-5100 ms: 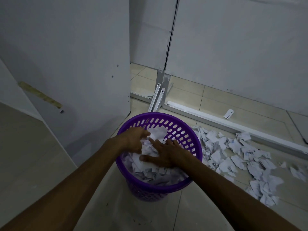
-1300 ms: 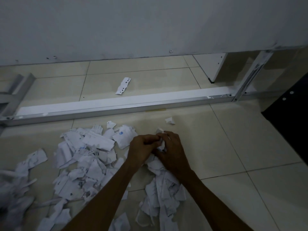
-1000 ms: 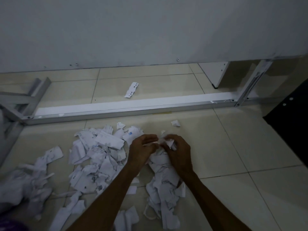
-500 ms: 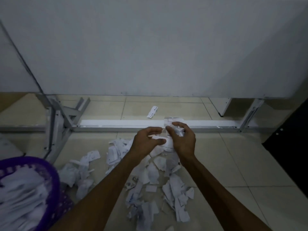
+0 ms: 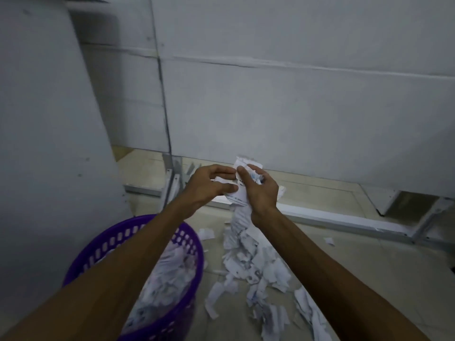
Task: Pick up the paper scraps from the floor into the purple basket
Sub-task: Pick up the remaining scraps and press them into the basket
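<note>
right hand (image 5: 258,190): grip clenched on bunch of paper scraps (image 5: 242,183) | left hand (image 5: 209,187): fingers pinch the same bunch | both raised above floor (image 5: 344,279), right of purple basket (image 5: 103,244)

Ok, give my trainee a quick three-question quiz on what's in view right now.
1. True or false: the hands, left and right, hold a bunch of scraps between them.
2. Where is the basket relative to the left forearm? A. under it B. far right by the rail C. out of view
3. Fill in: loose scraps on the floor lie to the ____ of the basket.

Key: 1 true; 2 A; 3 right.
</note>
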### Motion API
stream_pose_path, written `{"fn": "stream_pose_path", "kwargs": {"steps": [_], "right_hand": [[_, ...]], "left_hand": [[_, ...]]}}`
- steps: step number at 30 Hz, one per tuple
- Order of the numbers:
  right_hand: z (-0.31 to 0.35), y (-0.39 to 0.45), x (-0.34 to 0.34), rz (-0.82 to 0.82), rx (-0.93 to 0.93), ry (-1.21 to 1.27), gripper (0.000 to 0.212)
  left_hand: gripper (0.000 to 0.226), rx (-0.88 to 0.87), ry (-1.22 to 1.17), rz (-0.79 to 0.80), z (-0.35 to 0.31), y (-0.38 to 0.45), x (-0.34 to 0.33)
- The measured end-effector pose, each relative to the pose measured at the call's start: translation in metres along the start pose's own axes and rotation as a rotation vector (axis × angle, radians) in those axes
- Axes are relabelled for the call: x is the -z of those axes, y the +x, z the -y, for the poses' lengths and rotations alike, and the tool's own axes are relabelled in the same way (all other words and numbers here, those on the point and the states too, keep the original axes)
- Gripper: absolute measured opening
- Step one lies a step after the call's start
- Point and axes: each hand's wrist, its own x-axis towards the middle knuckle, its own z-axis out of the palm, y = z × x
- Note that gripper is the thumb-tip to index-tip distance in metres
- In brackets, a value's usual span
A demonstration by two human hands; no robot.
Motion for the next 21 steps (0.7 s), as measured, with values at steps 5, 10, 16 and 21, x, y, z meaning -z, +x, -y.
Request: {"fn": "stream_pose_path", "kwargs": {"steps": [5, 10, 16, 21], "right_hand": [[-0.015, -0.053, -0.075, 0.123, -0.176, 0.098, 0.036], [-0.051, -0.098, -0.107, 0.236, -0.104, -0.058, 0.026], [-0.086, -0.11, -0.109, 0.35, -0.236, -0.219, 0.033], [-0.113, -0.131, -0.108, 0.556, -0.202, -0.585, 0.038]], "left_hand": [[0.044, 0.047, 0.114, -0.035, 0.004, -0.033, 0.087], [0.041, 0.174, 0.138, -0.009, 0.026, -0.072, 0.143], [0.044, 0.408, 0.287, 0.213, 0.058, -0.101, 0.178], [0.032, 0.417, 0.307, 0.182, 0.084, -0.12, 0.192]]}}
